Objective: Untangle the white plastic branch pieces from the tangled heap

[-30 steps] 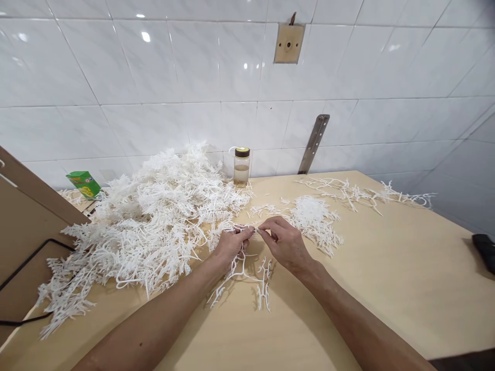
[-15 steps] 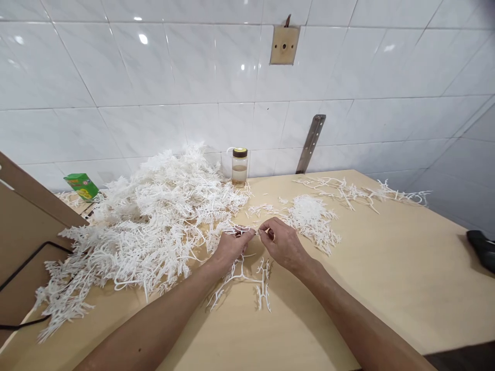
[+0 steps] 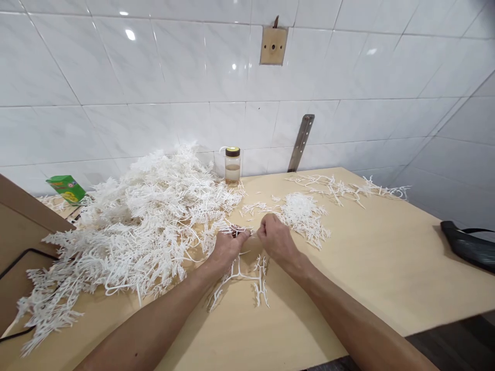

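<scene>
My left hand (image 3: pixel 227 250) is closed on a white plastic branch (image 3: pixel 249 278), whose forked twigs spread out below the fingers over the table. Just to its right, my right hand (image 3: pixel 278 239) has its fingers pinched together near the branch's tip; anything between them is too small to make out. A big heap of white plastic branches (image 3: pixel 150 221) lies left of my hands. Close behind my right hand sits a smaller pile of short white bits (image 3: pixel 303 211), with loose pieces (image 3: pixel 255 207) scattered beside it.
Thin bare white branches (image 3: pixel 344 189) lie at the table's back right. A lidded jar (image 3: pixel 232 167) of liquid stands by the tiled wall. There is a green box (image 3: pixel 66 189) behind the heap, a cardboard box (image 3: pixel 27 232) at left, and a black object (image 3: pixel 469 247) at right.
My right hand has drawn slightly away from the left fingertips, and its fingers have curled tighter. The left hand keeps its hold on the branch. The view has shifted a little to the right.
</scene>
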Action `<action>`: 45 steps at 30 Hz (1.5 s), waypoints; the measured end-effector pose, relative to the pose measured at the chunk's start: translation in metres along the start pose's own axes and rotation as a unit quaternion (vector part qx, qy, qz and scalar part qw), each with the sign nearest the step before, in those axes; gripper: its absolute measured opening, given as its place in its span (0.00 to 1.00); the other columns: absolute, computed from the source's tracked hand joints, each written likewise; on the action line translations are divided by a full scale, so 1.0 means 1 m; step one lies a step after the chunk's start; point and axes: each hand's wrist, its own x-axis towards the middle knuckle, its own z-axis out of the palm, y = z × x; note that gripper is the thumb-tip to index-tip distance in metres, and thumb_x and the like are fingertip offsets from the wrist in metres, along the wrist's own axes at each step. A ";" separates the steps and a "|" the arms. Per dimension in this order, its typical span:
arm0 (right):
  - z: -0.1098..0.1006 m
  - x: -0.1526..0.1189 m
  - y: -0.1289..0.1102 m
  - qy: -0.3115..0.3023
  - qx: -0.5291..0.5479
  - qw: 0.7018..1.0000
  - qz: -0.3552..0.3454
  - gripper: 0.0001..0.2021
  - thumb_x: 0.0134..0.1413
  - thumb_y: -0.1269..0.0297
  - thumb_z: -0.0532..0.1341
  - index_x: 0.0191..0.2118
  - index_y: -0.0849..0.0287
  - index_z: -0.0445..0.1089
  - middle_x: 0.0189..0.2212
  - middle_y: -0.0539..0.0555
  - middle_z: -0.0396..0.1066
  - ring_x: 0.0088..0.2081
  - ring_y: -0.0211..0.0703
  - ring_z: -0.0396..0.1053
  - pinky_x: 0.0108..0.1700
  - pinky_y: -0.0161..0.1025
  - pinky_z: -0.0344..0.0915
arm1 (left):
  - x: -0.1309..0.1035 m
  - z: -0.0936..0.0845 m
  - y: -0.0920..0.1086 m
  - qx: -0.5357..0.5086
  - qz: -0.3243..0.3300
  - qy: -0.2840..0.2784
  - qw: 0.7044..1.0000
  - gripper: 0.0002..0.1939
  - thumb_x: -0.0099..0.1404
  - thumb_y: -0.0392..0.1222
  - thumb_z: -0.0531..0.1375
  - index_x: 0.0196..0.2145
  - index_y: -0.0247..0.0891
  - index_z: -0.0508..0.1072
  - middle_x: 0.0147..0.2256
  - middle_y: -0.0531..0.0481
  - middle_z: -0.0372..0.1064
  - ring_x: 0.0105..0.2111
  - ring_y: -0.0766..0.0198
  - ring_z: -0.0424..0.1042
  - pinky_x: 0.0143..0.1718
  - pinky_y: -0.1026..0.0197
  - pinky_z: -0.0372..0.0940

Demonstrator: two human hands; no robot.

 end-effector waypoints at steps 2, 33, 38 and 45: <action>-0.005 0.005 0.018 0.024 -0.034 0.999 0.018 0.07 0.55 0.74 0.52 0.29 0.58 0.63 0.25 0.54 0.65 0.25 0.42 0.60 0.29 0.38 0.54 | -0.001 -0.002 0.000 -0.009 -0.016 -0.012 1.000 0.15 0.50 0.50 0.67 0.25 0.36 0.72 0.20 0.53 0.65 0.22 0.66 0.62 0.24 0.64 0.56; -0.013 -0.007 -0.021 0.012 0.064 0.989 -0.134 0.07 0.64 0.66 0.56 0.36 0.58 0.70 0.34 0.55 0.72 0.29 0.39 0.69 0.33 0.37 0.66 | -0.003 -0.005 0.012 -0.036 -0.105 -0.019 0.994 0.20 0.49 0.56 0.67 0.19 0.36 0.68 0.14 0.55 0.58 0.15 0.70 0.55 0.18 0.65 0.50; -0.011 -0.008 -0.022 0.013 0.036 0.991 -0.132 0.07 0.62 0.70 0.55 0.34 0.58 0.69 0.32 0.54 0.72 0.27 0.38 0.68 0.32 0.36 0.64 | -0.005 -0.003 0.012 -0.009 -0.073 -0.002 0.997 0.19 0.51 0.53 0.66 0.18 0.37 0.67 0.14 0.56 0.57 0.16 0.69 0.55 0.18 0.64 0.51; -0.007 -0.009 -0.018 0.013 0.060 0.989 -0.132 0.05 0.59 0.71 0.56 0.33 0.58 0.68 0.30 0.54 0.72 0.27 0.38 0.68 0.31 0.36 0.64 | -0.007 -0.003 0.017 0.004 -0.062 0.005 0.998 0.17 0.51 0.49 0.67 0.16 0.36 0.67 0.14 0.54 0.60 0.18 0.68 0.58 0.21 0.63 0.53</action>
